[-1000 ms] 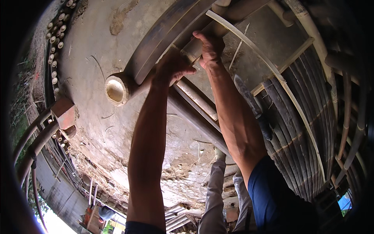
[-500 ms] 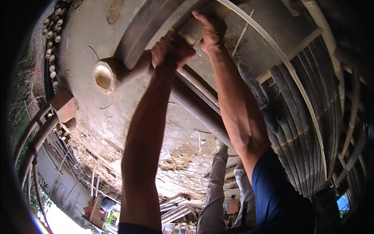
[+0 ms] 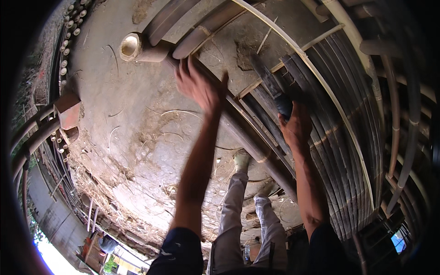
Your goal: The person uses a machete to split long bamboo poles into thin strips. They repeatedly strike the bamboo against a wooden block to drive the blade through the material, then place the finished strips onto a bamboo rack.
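My left hand (image 3: 200, 88) is held with its fingers spread, above a long dark bamboo pole (image 3: 250, 140) that runs diagonally toward my legs. Its fingertips are near the lower end of a split bamboo piece (image 3: 211, 28); whether they touch it, I cannot tell. Another split piece (image 3: 168, 20) lies left of that one. A thick bamboo section with a pale hollow end (image 3: 151, 52) props these ends up. On the right, my right hand (image 3: 297, 126) is closed around the black handle of a broad-bladed knife (image 3: 271, 82), its dark blade pointing away from me.
Dark bamboo strips (image 3: 348, 114) lie side by side on the right, with a long pale curved strip (image 3: 316, 68) across them. Stacked bamboo poles (image 3: 68, 41) line the far left, near a reddish block (image 3: 68, 119). Shavings litter the concrete floor (image 3: 105, 96).
Both hands have let go of the split bamboo, which now rests on the bamboo section. My right hand has moved right and taken the knife that lay there; my left has opened.
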Available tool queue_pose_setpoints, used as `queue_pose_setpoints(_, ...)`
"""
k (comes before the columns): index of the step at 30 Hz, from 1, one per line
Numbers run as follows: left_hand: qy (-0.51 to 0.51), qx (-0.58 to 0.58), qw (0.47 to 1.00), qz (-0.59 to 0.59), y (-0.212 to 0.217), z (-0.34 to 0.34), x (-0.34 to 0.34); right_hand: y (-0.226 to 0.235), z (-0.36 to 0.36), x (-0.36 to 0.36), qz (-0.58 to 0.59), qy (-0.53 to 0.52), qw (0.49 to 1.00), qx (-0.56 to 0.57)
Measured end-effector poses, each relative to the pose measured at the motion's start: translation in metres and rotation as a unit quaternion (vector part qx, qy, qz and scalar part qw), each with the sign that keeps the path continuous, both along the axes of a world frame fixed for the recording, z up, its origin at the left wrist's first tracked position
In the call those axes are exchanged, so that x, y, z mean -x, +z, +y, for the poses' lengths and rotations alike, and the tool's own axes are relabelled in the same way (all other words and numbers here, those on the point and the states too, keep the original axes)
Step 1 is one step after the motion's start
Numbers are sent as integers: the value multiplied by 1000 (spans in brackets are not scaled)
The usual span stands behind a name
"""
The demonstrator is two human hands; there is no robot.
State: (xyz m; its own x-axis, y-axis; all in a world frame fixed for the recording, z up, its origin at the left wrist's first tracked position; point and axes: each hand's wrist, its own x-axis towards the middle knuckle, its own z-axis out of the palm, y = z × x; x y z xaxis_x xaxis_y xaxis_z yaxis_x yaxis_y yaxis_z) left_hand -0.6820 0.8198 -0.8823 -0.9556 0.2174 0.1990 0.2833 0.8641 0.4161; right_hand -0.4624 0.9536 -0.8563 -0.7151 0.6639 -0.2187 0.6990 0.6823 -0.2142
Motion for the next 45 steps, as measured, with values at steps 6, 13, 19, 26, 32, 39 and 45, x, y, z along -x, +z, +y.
queue_pose_setpoints(6, 191, -229, 870, -392, -17, -35, -235, 27, 7, 19, -23, -50, 988, 146)
queue_pose_setpoints(13, 252, -204, 825, -463, -3, -33, -228, 60, -21, 32, 87, -59, 944, 312)
queue_pose_setpoints(19, 211, -254, 837, -436, -17, -35, -234, 61, -26, 79, 216, -36, 939, 267)
queue_pose_setpoints(26, 85, -119, 969, -198, -110, -66, -261, 41, -88, 106, 196, 53, 930, 305)
queue_pose_setpoints(32, 142, -324, 850, -391, -57, -23, -260, 99, -112, -165, 223, -237, 898, 295)
queue_pose_setpoints(39, 19, 54, 995, -87, -8, -50, -253, 207, -266, -517, 14, -441, 870, 218)
queue_pose_setpoints(45, -716, 83, 665, -195, 49, -56, -457, 246, -378, -652, -20, -599, 777, 195)
